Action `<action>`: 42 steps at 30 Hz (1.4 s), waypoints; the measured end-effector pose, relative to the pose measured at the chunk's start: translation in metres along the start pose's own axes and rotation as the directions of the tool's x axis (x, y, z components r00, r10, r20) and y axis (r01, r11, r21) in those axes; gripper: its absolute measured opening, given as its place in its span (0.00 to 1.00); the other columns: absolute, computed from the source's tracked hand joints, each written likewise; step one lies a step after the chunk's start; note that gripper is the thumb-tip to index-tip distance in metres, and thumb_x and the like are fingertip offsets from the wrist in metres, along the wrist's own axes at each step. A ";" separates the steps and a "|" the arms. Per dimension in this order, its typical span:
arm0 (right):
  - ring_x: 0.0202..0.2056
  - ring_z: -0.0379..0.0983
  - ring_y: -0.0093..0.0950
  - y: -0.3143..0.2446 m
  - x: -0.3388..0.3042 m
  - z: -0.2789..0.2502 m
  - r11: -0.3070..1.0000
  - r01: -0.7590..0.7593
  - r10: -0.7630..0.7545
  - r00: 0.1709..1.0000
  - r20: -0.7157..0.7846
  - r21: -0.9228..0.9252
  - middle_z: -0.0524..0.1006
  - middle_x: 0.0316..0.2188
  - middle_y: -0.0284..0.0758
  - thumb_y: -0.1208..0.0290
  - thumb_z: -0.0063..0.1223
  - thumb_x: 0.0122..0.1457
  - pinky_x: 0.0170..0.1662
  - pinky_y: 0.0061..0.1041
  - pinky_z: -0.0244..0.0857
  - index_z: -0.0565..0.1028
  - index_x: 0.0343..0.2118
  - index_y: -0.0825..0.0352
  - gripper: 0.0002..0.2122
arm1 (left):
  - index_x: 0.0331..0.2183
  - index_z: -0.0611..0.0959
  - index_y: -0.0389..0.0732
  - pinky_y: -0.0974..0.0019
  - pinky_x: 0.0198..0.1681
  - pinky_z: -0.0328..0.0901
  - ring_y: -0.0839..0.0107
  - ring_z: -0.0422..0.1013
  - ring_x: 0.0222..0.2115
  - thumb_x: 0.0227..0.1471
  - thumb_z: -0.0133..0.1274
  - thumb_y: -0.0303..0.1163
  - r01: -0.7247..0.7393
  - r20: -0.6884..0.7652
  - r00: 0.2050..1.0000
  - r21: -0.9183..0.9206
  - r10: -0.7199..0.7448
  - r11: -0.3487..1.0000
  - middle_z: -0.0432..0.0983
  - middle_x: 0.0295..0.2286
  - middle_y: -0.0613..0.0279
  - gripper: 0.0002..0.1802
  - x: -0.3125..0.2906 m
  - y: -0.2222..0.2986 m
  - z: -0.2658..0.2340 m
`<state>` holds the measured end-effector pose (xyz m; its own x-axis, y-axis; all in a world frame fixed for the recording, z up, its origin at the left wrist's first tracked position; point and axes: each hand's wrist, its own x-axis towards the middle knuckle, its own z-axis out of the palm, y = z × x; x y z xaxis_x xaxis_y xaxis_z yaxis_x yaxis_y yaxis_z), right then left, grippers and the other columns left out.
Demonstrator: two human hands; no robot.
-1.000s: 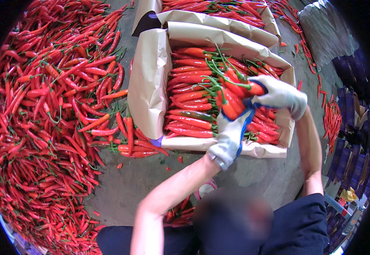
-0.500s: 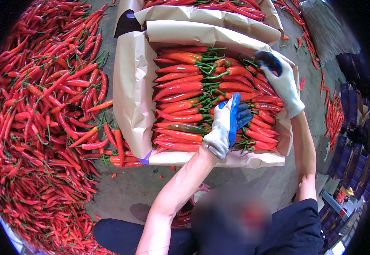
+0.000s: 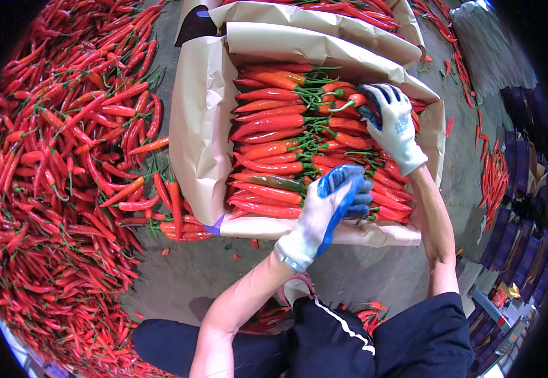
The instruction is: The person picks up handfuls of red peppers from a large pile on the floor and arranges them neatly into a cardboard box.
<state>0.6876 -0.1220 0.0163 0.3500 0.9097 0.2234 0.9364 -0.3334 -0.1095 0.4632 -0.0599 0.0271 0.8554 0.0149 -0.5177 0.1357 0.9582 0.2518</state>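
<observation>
Head view: we see the paper-lined box (image 3: 201, 126) packed with red chilies (image 3: 267, 120), long axes running left-right, stems toward the middle. Left hand (image 3: 330, 205) rests at the box's near edge, fingers curled loosely on the chilies, grasping nothing. Right hand (image 3: 393, 123), at the box's far right, presses spread fingers on the row. No labels visible; loose chili pile (image 3: 66, 176) lies left of the box.

Paper-lined box (image 3: 201, 126) packed with rows of red chillies (image 3: 274, 151); gloved left hand (image 3: 324, 211) on near rows, gloved right hand (image 3: 393, 123) on far right rows; loose chilli heap (image 3: 59, 189) on floor (image 3: 185, 277) left.
</observation>
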 end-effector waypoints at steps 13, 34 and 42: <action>0.50 0.68 0.43 -0.040 0.028 0.026 0.992 0.045 -0.018 0.977 -0.212 0.122 0.73 0.47 0.40 0.67 0.59 0.49 0.53 0.42 0.61 0.72 0.50 0.59 0.23 | 0.43 0.79 0.35 0.53 0.51 0.64 0.50 0.71 0.45 0.46 0.58 0.26 -0.246 0.473 0.486 0.881 0.735 -0.404 0.75 0.43 0.50 0.19 -0.049 0.043 -0.016; 0.62 0.52 0.46 -0.076 -0.017 0.040 0.990 -0.104 0.115 0.987 0.110 -0.099 0.58 0.61 0.46 0.59 0.52 0.57 0.64 0.46 0.44 0.59 0.62 0.64 0.31 | 0.63 0.58 0.46 0.45 0.65 0.39 0.52 0.47 0.63 0.53 0.49 0.50 0.085 0.491 0.733 0.620 0.470 -0.780 0.51 0.63 0.57 0.40 0.056 0.101 -0.067; 0.63 0.52 0.46 -0.072 -0.017 0.042 0.991 -0.127 0.129 0.987 0.093 -0.029 0.58 0.62 0.46 0.57 0.51 0.59 0.64 0.44 0.44 0.60 0.61 0.65 0.30 | 0.62 0.58 0.46 0.44 0.65 0.40 0.50 0.47 0.63 0.53 0.49 0.49 0.037 0.502 0.735 0.641 0.455 -0.767 0.50 0.63 0.56 0.39 0.062 0.100 -0.070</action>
<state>0.6133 -0.1032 -0.0204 0.4641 0.8781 0.1161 0.8847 -0.4532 -0.1093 0.4947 0.0568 -0.0368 0.9417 0.3038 0.1449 0.2479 -0.9173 0.3117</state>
